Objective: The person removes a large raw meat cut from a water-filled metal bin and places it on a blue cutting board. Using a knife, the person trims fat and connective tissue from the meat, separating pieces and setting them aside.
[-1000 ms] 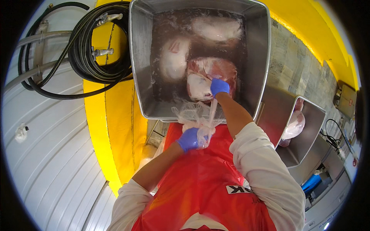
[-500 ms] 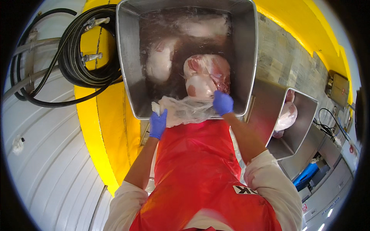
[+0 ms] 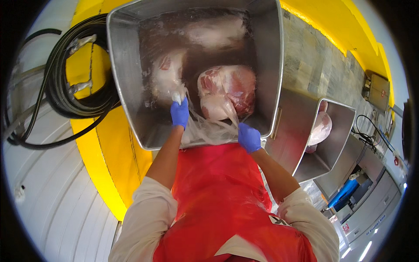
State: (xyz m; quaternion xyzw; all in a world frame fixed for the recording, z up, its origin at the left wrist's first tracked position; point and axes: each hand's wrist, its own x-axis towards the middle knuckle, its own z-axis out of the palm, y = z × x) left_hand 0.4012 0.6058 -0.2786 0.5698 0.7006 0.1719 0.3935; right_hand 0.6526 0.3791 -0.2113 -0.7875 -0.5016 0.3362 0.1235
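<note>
A large steel tub [image 3: 266, 48] holds murky liquid and three pieces of meat: a pale one at the back [image 3: 214, 30], another at left [image 3: 163, 72] and a big red-and-white cut [image 3: 238, 87] at front right. A thin translucent plastic bag [image 3: 203, 129] is stretched along the tub's front. My blue-gloved left hand [image 3: 180, 111] is closed on the bag's bunched pale end, near the left piece. My blue-gloved right hand [image 3: 248, 137] grips the bag's other side at the front rim, just below the big cut.
Right of the tub stands a second steel bin [image 3: 331, 148] with meat [image 3: 319, 127]. A coiled black hose [image 3: 52, 87] hangs at left beside taps and a yellow ledge [image 3: 102, 166]. Cables [image 3: 366, 135] and grey equipment [image 3: 379, 94] are at far right.
My left hand has risen from below the tub into it, lifting the bag. My right hand has come off the big cut down to the front rim, spreading the bag out.
</note>
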